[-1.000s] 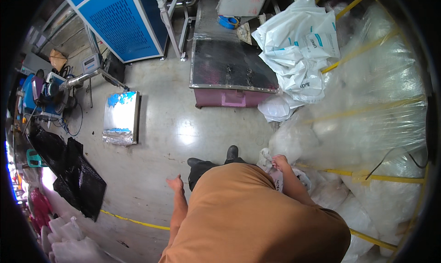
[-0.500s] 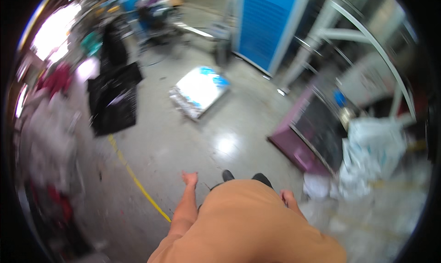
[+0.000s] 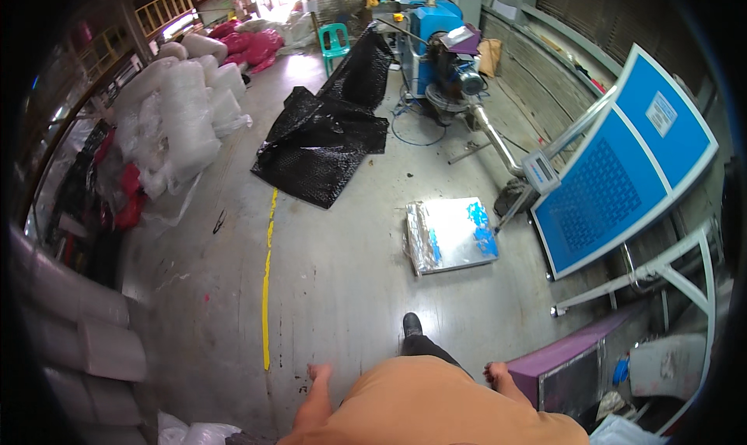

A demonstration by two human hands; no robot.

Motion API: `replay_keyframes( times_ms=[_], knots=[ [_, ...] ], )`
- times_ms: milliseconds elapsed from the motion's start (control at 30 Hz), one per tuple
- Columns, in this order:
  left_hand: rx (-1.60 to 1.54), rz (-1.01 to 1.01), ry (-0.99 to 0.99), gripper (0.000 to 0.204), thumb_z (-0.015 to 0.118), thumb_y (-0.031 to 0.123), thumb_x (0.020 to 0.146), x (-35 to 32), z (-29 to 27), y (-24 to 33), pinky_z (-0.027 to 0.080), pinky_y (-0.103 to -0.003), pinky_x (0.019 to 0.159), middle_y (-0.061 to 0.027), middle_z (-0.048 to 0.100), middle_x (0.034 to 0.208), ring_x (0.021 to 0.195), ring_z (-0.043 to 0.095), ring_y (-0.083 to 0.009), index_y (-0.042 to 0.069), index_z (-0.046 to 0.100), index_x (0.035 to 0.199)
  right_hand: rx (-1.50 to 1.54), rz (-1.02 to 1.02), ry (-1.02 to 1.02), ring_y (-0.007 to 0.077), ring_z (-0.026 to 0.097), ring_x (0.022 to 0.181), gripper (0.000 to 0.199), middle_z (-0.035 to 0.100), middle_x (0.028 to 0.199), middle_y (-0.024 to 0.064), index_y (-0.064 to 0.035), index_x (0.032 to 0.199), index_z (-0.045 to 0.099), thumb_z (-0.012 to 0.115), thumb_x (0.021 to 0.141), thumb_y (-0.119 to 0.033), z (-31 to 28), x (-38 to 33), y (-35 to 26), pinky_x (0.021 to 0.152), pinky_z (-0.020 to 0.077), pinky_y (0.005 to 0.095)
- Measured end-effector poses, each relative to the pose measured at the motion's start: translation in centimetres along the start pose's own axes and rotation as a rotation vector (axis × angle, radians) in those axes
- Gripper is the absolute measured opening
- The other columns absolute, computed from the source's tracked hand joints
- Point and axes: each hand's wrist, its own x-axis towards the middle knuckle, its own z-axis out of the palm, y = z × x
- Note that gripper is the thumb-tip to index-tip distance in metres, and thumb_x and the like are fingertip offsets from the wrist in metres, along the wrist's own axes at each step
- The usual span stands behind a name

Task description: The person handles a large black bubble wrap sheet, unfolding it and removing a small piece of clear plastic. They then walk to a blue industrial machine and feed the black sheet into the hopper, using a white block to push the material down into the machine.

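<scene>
My left hand (image 3: pixel 319 371) hangs low beside my body, small in the view, with its fingers a little apart and nothing in it. On the other side my right hand (image 3: pixel 494 372) also hangs free, fingers loosely bent, with no object seen in it. It is nearest to a purple box-like case (image 3: pixel 564 350) with a dark panel. Ahead on the floor lies a flat silver metal platform (image 3: pixel 451 247) with patches of blue film, touched by neither hand. One dark shoe (image 3: pixel 412 325) shows in front of my body.
Black plastic sheeting (image 3: pixel 323 145) lies ahead, near a yellow floor line (image 3: pixel 268 289). Clear bubble-wrap rolls (image 3: pixel 183 110) are piled at left. A blue machine (image 3: pixel 436 29) and a green chair (image 3: pixel 334 42) stand farther back; a blue board (image 3: pixel 622 169) leans at right beside a display (image 3: pixel 539 171).
My view has lifted and turned, so more of the room ahead shows. The silver platform now sits further right in view. Both hands stay low at my sides, holding nothing visible.
</scene>
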Motion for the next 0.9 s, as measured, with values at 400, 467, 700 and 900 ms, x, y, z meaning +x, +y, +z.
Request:
replay_keyframes(
  times_ms=[400,467,700,900],
  knots=[
    [-0.470,-0.270,0.194,0.104,0.083,0.026,0.078,-1.8,-2.7,0.5,0.036,-0.047,0.122,-0.0293,0.034,0.160,0.149,0.036,-0.0429,0.000,0.024,0.160,-1.248,-0.722,-0.306,0.0211,0.073,0.076,0.023,0.077,0.095,0.0053,-0.0054,0.112,0.075,0.074,0.090,-0.014,18.4,12.2,-31.0,0.060,0.0615,0.0376],
    [-0.540,-0.284,0.224,0.103,0.084,0.026,0.077,0.6,-3.0,-2.0,0.038,-0.048,0.120,-0.0295,0.038,0.157,0.146,0.039,-0.0437,0.000,0.027,0.159,-1.323,-0.820,-0.398,0.0205,0.073,0.077,0.020,0.077,0.096,0.0077,-0.0040,0.110,0.074,0.070,0.093,-0.013,25.4,11.8,-34.5,0.059,0.0616,0.0360],
    [-0.537,-0.455,0.147,0.087,0.083,0.026,0.078,4.9,-4.5,4.0,0.043,-0.047,0.112,-0.0284,0.049,0.146,0.135,0.049,-0.0410,-0.005,0.039,0.146,-1.322,-1.128,-0.719,0.0223,0.074,0.082,0.023,0.075,0.101,0.0133,-0.0035,0.116,0.062,0.059,0.096,-0.013,44.2,15.2,-45.2,0.056,0.0585,0.0377],
    [-0.539,-0.436,0.127,0.074,0.082,0.026,0.079,15.8,-14.3,11.5,0.048,-0.046,0.105,-0.0274,0.058,0.136,0.125,0.058,-0.0387,-0.009,0.049,0.135,-1.779,-1.295,-0.459,0.0312,0.072,0.083,0.024,0.073,0.091,0.0128,-0.0101,0.095,0.069,0.071,0.079,-0.027,53.8,5.5,-50.5,0.071,0.0580,0.0391]
  ],
)
